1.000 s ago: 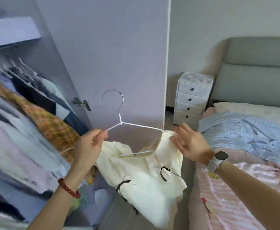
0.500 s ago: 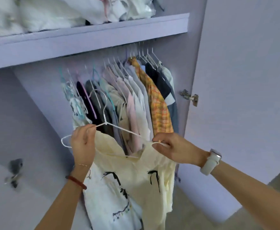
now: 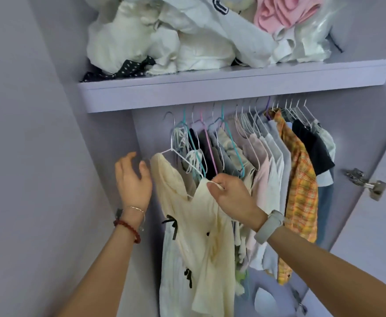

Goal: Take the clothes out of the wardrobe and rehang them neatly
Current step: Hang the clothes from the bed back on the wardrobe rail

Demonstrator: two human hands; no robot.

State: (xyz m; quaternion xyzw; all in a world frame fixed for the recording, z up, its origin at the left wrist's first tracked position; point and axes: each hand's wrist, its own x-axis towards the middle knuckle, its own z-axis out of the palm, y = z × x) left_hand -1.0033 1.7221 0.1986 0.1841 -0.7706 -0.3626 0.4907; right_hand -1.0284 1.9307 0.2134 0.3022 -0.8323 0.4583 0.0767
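A cream top with black bows hangs on a white wire hanger at the left end of the wardrobe rail, its hook up by the rail. My right hand pinches the hanger's right end and the top's shoulder. My left hand is open, fingers spread, just left of the top's other shoulder and apart from it. To the right hang several more garments on white, teal and pink hangers, among them a pale pink top and an orange plaid shirt.
A lilac shelf above the rail carries a heap of white and pink clothes. The wardrobe's side wall stands close on the left. The open door with a metal hinge is on the right.
The view swung from the bed to the wardrobe. The cream top on its hanger went up to the rail's left end. My left hand let go of the hanger; my right hand still holds it.
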